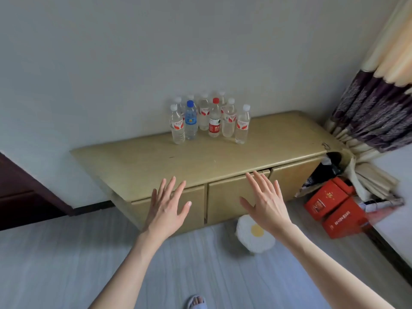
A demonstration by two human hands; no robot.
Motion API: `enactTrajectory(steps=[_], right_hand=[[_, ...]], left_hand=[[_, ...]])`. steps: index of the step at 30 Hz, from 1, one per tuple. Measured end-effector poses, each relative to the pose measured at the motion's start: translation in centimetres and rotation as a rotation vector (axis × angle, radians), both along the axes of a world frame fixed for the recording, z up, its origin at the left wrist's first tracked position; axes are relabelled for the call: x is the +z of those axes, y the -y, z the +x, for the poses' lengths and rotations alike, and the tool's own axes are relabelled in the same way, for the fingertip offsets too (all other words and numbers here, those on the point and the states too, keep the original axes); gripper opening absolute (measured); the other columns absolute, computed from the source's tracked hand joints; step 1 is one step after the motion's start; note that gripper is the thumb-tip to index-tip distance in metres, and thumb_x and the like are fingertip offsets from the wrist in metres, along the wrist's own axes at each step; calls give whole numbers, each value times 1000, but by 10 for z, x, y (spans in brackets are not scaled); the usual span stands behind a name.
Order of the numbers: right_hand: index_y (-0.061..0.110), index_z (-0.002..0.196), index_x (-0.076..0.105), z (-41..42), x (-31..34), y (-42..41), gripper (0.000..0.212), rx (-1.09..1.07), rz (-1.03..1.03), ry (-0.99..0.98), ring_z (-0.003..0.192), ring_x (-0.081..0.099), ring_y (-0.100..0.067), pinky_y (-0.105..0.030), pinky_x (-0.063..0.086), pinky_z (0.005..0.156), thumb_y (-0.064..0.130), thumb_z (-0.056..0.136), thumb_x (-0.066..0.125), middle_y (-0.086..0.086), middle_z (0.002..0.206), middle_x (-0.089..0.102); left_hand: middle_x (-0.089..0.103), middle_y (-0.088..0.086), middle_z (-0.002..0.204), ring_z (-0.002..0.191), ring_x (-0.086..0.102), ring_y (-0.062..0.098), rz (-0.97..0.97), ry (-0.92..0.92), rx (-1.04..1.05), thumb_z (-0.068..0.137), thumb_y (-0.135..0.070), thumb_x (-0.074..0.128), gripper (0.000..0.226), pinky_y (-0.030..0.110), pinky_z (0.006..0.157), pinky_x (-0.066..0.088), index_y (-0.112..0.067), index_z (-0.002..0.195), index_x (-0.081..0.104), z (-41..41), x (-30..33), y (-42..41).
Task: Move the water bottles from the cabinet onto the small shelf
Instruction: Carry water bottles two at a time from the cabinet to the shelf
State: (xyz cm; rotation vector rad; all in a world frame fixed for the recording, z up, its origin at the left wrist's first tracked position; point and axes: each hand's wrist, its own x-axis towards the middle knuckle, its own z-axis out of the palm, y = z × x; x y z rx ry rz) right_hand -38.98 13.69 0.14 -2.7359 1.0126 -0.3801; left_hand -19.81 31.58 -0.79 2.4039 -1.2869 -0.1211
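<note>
Several clear water bottles stand upright in a cluster at the back of a low tan cabinet (200,159), against the wall. Most have white caps and red-and-white labels, like the front left one (177,126) and the front right one (242,126). One has a blue cap (191,121), another a red cap and red label (215,119). My left hand (167,206) and my right hand (265,201) hover in front of the cabinet's near edge, fingers spread, holding nothing. No small shelf is in view.
Red boxes (330,204) and clutter lie on the floor right of the cabinet, under a gathered curtain (374,112). A fried-egg-shaped cushion (255,235) lies on the floor below my right hand. Dark wood furniture (20,192) stands at the left. My slippered foot (196,302) shows at the bottom.
</note>
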Motion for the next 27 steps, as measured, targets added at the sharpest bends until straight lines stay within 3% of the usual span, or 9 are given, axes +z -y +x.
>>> enactTrajectory(steps=[3,7,12,17,21,27], right_hand=[[20,141,27,23,-2,33,73,-55,26,-16,138,23,-27,-47,11,113,59,80,29,-10,149,29],[19,142,27,52,-6,86,80,-78,13,-67,138,25,-29,-49,12,112,64,77,19,-11,149,29],[18,142,25,105,-9,184,69,-75,3,-65,138,23,-30,-52,12,113,51,86,48,-11,150,28],[20,144,16,166,-11,286,66,-83,52,-71,141,14,-25,-47,8,115,44,90,45,-8,153,20],[18,143,16,203,-12,353,65,-65,127,-49,140,15,-25,-43,14,113,43,90,45,-9,152,20],[17,143,18,244,-20,415,70,19,310,2,139,17,-23,-36,22,110,36,87,56,-6,153,18]], left_hand=[[15,4,153,142,4,23,20,-11,-77,75,-60,14,75,42,112,3,-26,141,24,27,-1,40],[14,5,153,142,3,25,59,-12,-162,78,-58,19,71,44,112,4,-25,141,24,67,-8,98],[8,4,154,142,-3,24,40,27,-202,91,-40,42,59,41,112,-2,-26,143,18,118,-4,194],[3,5,154,141,-5,22,65,74,-251,93,-32,42,61,38,113,-5,-24,143,9,159,2,305],[1,-1,153,140,-3,19,122,87,-296,93,-27,43,60,42,115,2,-23,143,11,184,-1,395],[1,8,154,142,0,23,157,77,-308,91,-17,44,64,41,115,6,-18,144,7,208,-5,489]])
